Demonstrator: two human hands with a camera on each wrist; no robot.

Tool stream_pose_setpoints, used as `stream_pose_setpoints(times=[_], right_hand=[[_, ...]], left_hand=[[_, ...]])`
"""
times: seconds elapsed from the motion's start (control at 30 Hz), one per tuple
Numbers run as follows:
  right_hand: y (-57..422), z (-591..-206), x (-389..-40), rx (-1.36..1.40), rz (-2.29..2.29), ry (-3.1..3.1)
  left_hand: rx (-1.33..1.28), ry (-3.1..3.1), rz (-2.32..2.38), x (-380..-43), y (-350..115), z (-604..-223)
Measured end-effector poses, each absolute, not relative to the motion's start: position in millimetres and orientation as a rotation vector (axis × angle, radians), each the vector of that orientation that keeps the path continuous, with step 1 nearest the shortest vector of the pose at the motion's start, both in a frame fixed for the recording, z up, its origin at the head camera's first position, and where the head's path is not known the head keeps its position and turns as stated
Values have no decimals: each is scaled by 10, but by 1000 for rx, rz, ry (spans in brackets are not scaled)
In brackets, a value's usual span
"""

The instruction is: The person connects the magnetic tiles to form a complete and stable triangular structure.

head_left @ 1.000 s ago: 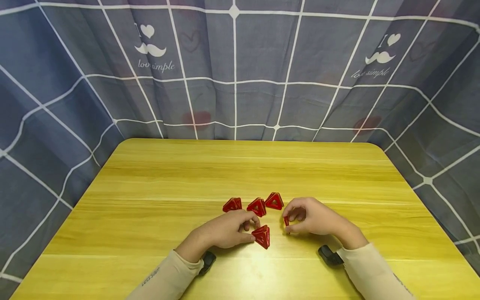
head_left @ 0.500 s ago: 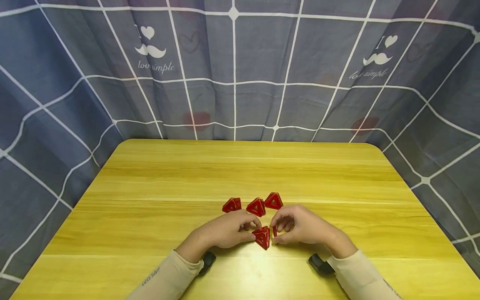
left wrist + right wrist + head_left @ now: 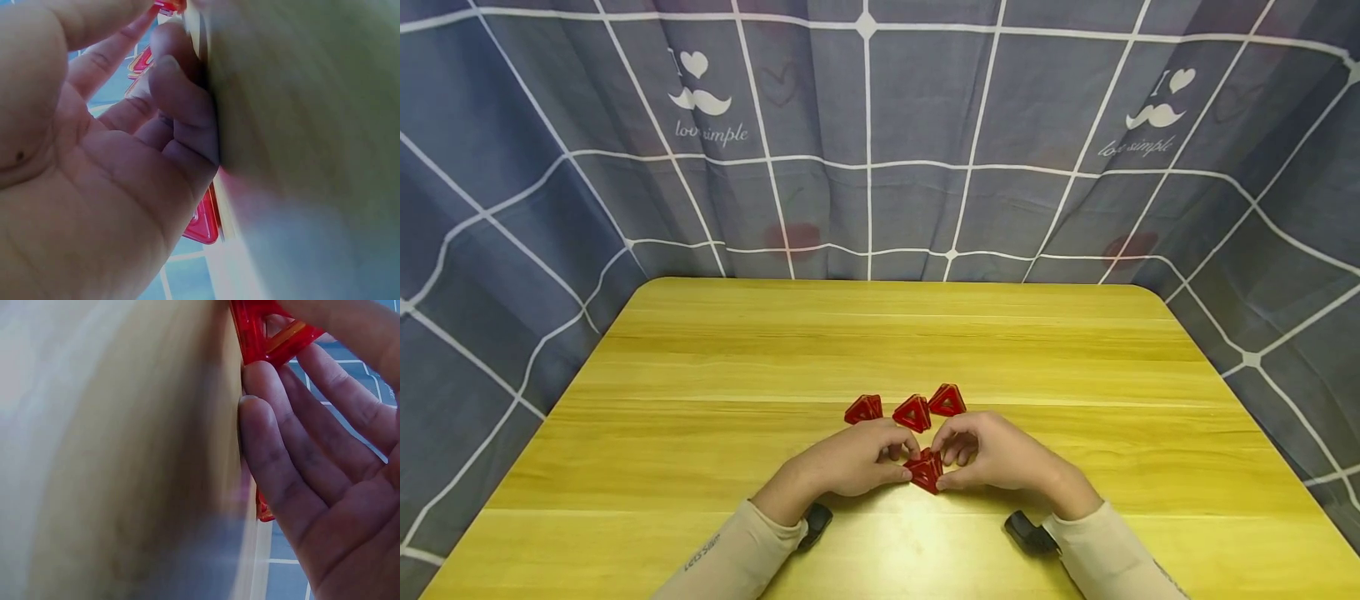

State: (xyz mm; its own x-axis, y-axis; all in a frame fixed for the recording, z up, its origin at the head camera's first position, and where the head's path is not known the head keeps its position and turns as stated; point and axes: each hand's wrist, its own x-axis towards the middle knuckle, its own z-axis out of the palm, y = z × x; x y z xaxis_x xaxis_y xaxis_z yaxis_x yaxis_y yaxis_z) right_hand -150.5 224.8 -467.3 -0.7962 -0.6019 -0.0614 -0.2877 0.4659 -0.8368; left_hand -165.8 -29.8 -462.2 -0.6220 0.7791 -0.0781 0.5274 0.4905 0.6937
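My left hand (image 3: 867, 460) pinches a red triangular stack (image 3: 922, 473) of see-through tiles at the near middle of the table. From the other side, my right hand (image 3: 1000, 457) grips a red triangular tile (image 3: 250, 337) between thumb and fingers. That tile meets the right side of the stack; whether they join is hidden by the fingers. Both hands rest low, with their outer fingers against the tabletop. In the left wrist view only a small red corner (image 3: 170, 5) of the held stack shows at the top.
Beyond the hands lie three more red triangular pieces: a left one (image 3: 863, 409), a middle one (image 3: 913, 414) and a right one (image 3: 947, 401). They stand on a yellow wood-grain table (image 3: 775, 342). A grey-blue checked curtain (image 3: 910, 208) hangs behind it.
My right hand has moved left and slightly nearer with its red tile, from apart to against the stack. My left hand and the three far pieces have stayed put.
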Motion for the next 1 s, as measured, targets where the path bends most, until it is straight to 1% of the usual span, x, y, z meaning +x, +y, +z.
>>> stream_pose_setpoints(times=[0.67,0.9,1.0], right_hand=[[2209,-4709,-1528,-793,-1228,2435],[2159,-4679,-1551,-761,-1204,2492],[2183,-4623,-1514,-744,-1164,2575]], left_hand=[[1045,2383,939,-1681,-261,-4666],[1008,2424,923,-1703,-272,-4620],[958,2401,964,-1692,-313,-4535]])
